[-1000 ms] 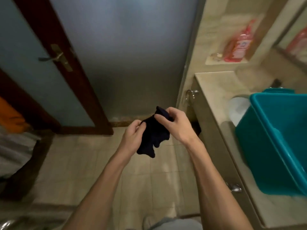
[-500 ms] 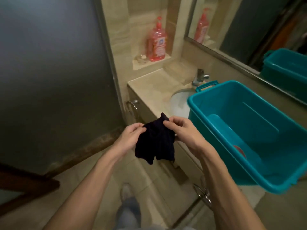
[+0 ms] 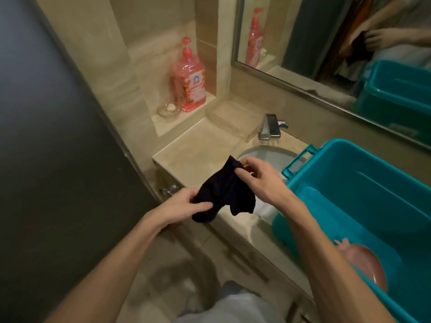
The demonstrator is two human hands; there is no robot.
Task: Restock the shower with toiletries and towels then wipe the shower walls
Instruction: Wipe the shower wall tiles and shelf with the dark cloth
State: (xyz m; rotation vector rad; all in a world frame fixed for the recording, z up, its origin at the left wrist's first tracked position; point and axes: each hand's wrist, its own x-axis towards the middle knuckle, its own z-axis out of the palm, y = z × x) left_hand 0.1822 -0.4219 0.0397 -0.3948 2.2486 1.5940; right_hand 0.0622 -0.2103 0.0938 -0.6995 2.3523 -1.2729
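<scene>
A: What do the fingers [image 3: 250, 162] hold?
B: A dark cloth [image 3: 221, 192], pinched by left hand [image 3: 186, 203] and right hand [image 3: 258, 180], above the counter [image 3: 198, 145] edge.
A: Nearby?
B: The sink [image 3: 263, 155] just beyond the fingers; a teal tub [image 3: 373, 178] beside the right ones.

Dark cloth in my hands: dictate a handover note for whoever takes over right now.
Left hand pinches the cloth at its lower edge; right hand pinches its top corner.
Bin sits on the counter, partly over the sink, holding one pink item.
Pink bottle stands in the niche beside the soap dish.
Left: unload that item, wipe the walls; no wall touched yet.
</scene>
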